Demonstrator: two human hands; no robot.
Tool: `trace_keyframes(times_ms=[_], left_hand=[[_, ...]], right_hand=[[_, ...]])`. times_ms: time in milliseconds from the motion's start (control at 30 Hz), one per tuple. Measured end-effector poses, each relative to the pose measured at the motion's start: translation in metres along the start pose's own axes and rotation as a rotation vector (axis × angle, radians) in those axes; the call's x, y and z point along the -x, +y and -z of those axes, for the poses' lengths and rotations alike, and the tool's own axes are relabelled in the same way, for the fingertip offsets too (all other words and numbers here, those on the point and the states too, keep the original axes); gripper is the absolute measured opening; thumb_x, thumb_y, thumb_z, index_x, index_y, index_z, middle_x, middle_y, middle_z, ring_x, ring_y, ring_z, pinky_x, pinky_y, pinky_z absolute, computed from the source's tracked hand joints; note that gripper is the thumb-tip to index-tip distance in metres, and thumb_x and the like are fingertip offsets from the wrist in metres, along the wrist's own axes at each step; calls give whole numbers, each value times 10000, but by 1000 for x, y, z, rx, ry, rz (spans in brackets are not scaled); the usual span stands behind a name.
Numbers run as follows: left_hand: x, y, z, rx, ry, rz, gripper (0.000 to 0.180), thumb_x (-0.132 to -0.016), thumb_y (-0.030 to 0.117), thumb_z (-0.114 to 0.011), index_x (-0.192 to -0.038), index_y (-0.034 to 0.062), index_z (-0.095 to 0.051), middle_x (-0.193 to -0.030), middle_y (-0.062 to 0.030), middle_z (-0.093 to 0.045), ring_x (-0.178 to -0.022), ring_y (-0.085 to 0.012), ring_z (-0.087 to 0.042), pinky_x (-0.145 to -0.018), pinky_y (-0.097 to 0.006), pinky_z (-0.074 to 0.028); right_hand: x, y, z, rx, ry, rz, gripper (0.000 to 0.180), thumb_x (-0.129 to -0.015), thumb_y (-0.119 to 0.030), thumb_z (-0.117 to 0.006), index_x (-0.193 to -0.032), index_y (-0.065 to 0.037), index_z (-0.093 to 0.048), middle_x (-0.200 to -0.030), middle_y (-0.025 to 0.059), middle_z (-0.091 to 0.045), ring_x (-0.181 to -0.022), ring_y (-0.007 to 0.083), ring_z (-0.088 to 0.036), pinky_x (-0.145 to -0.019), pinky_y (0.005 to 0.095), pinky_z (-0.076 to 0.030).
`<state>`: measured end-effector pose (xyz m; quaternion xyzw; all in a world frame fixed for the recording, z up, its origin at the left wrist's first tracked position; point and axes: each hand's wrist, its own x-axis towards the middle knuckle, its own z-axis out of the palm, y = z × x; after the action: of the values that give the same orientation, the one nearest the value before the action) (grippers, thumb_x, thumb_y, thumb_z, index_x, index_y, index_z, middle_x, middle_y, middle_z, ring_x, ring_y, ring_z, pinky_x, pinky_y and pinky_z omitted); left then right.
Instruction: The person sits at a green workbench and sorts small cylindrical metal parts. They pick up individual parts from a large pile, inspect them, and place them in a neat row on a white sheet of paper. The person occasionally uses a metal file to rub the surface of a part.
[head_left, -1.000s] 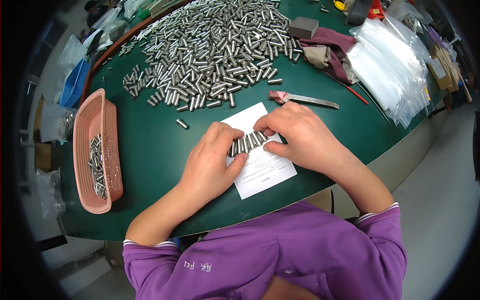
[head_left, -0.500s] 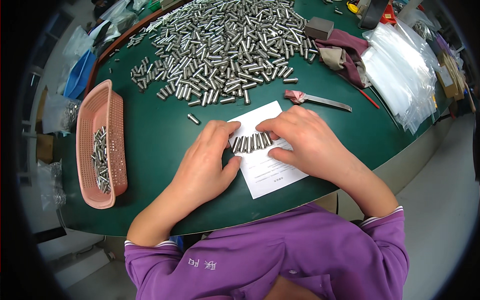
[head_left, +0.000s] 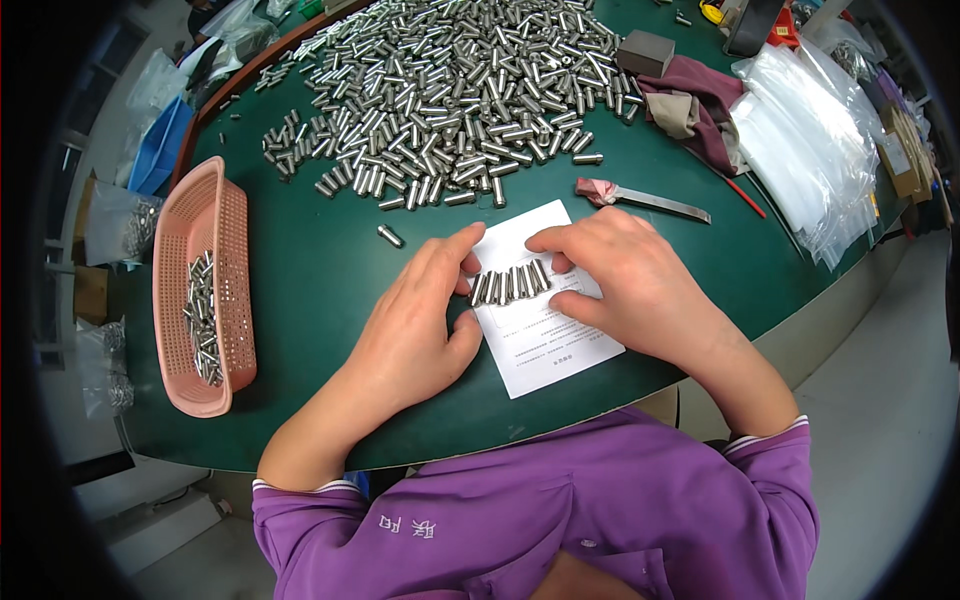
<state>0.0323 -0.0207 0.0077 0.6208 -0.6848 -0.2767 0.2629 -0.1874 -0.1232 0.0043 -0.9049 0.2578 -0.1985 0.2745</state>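
A short row of silvery metal pins (head_left: 510, 284) with headed ends lies side by side on a white printed sheet (head_left: 560, 352). At the row's left end is my left hand (head_left: 425, 312), its thumb and fingers apart and its fingertips close to the outermost pin. My right hand (head_left: 625, 270) curves round the right end, with a gap between thumb and forefinger and no pin gripped in it. Some of its other fingers are hidden beneath the hand. One loose pin (head_left: 390, 236) rests on the green table left of the sheet.
A large heap of similar pins (head_left: 450, 100) covers the far table. At left stands a pink perforated basket (head_left: 235, 290) holding small metal pieces. A flat metal blade with a wrapped handle (head_left: 660, 204), a dark block (head_left: 646, 53), a maroon cloth (head_left: 705, 95) and clear plastic bags (head_left: 800, 140) lie at right.
My right thumb and forefinger have spread wider and drawn slightly back from the row. My left fingers have shifted a little as well. The pins remain lined up on the sheet.
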Motion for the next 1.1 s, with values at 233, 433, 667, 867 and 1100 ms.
trace_keyframes(times_ms=[233,433,667,867,1100], left_hand=[[-3,5,-2,26,-12,-23,734,-730,-66,-582,-1428,19,-373,-1092,-142,-542,-920,-258,-592,-837,-376,-512],[-3,4,-7,37,1,-42,794,-717,-127,-562,-1467,37,-359,-1121,-117,-551,-917,-193,-568,-800,-299,-482],[-5,8,-8,54,-24,-47,761,-729,-70,-568,-1451,9,-344,-1094,-129,-537,-908,-244,-577,-823,-370,-510],[-5,5,-12,81,-27,-66,819,-733,-108,-594,-1491,37,-320,-1145,-121,-549,-921,-194,-560,-806,-308,-476],[-6,6,-13,110,-30,-89,829,-744,-95,-623,-1499,35,-308,-1193,-131,-549,-917,-193,-556,-812,-310,-474]], right_hand=[[3,4,3,-11,-10,-13,446,-726,-68,-750,-1145,-127,-611,-895,27,-608,-934,248,-589,-856,404,-450],[4,8,6,-14,-2,-11,449,-725,-64,-750,-1147,-122,-609,-890,29,-619,-931,248,-589,-854,402,-455],[4,13,8,-15,3,-24,440,-728,-69,-741,-1145,-122,-610,-905,34,-633,-943,250,-599,-860,401,-461],[4,14,10,-23,4,-41,491,-682,-42,-794,-1142,-100,-633,-898,19,-631,-923,249,-596,-887,390,-462],[3,16,11,-20,30,-23,499,-671,-35,-794,-1141,-87,-634,-904,29,-628,-909,253,-589,-863,385,-471]])
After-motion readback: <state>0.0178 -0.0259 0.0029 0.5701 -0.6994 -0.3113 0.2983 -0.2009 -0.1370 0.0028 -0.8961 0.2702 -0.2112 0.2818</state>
